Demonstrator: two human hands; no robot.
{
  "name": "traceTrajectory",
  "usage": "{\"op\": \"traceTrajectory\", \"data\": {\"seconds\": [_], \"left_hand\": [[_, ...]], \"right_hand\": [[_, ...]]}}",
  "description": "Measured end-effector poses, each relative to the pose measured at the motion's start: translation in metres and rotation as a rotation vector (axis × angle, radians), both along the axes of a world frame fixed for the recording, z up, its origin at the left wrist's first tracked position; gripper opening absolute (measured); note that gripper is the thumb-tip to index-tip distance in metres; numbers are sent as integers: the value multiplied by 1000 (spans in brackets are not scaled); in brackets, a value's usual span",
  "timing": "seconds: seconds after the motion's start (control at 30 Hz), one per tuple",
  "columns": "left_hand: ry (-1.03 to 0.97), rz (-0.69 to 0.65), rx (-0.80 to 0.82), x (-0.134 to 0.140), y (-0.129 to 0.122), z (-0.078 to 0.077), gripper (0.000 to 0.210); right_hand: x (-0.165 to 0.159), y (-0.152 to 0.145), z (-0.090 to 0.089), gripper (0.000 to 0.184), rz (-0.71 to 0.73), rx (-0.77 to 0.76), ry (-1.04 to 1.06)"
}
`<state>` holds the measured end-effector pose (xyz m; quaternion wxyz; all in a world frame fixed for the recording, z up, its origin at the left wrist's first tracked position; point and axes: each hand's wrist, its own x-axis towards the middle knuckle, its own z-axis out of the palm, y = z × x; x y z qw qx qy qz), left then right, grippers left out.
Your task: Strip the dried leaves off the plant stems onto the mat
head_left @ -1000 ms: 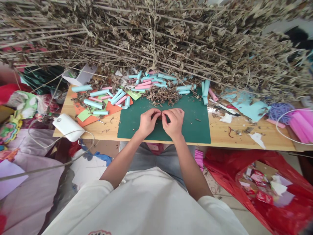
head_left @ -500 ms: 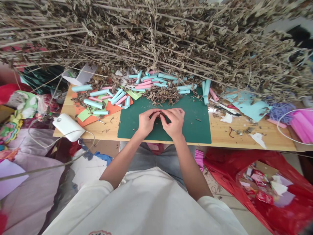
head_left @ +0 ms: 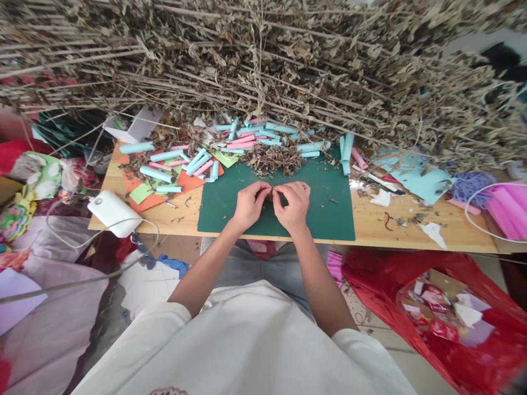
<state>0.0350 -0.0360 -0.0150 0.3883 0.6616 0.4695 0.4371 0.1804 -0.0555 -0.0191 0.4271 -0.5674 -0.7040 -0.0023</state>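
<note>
Over the green cutting mat, my left hand and my right hand meet at their fingertips. Both are closed in a pinch on a small bit of dried leaves, mostly hidden by the fingers. Just beyond them lies a pile of crumbled dried leaves at the mat's far edge. Rolled tubes of blue paper and pink paper lie scattered behind and to the left of the hands.
Bundled dried stalks stretch across the back. A white power bank with a cable sits at the table's left edge. Torn blue paper and a pen lie right. A red plastic bag holding scraps stands below the table.
My fingertips have shifted very slightly, staying pinched together over the mat. Nothing else has visibly moved apart from a small shift of the view.
</note>
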Motion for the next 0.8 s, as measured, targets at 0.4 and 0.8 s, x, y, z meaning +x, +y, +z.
{"op": "traceTrajectory", "data": {"seconds": [0.4, 0.8], "left_hand": [[-86, 96, 72, -2, 4, -3, 15], [-72, 64, -43, -1, 1, -4, 14]], "right_hand": [[2, 1, -2, 15, -34, -10, 19], [2, 2, -4, 12, 30, -55, 7]]}}
